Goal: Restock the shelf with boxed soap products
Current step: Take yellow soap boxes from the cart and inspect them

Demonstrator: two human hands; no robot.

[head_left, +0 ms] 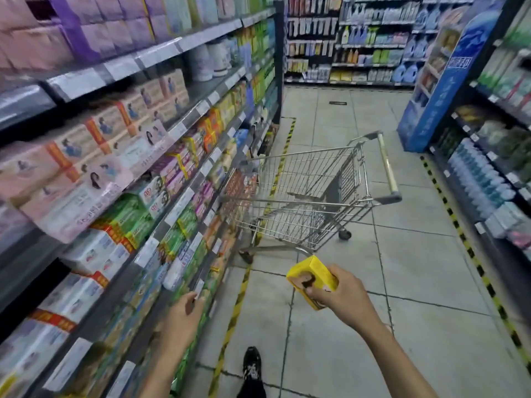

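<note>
The right hand (342,294) wraps its fingers round a yellow soap box (312,282), out beside the shelf (172,214), likely ready to go in. The left hand (184,314) reaches the shelf's low row, maybe making room; I cannot tell if it grips anything.

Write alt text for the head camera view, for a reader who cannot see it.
A person's right hand grips a yellow box above the tiled aisle floor, while the left hand reaches toward a low shelf of boxed products on the left. A wire shopping cart stands just ahead, close to the shelving.
</note>
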